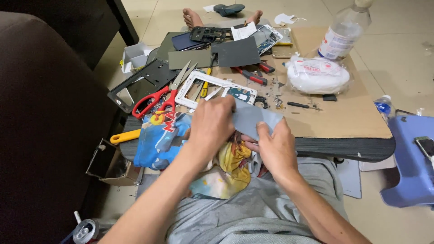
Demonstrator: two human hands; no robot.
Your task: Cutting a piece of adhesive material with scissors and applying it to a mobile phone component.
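grey sheet (253, 118) sits at the bench's (343, 147) near edge, pinched between both our hands. our left hand (211, 123) grips its left end from above; our right hand (276, 147) clamps its lower right corner. red scissors (159, 97) and a white frame (212, 88) lie just beyond, a colourful bag (167, 135) beneath.
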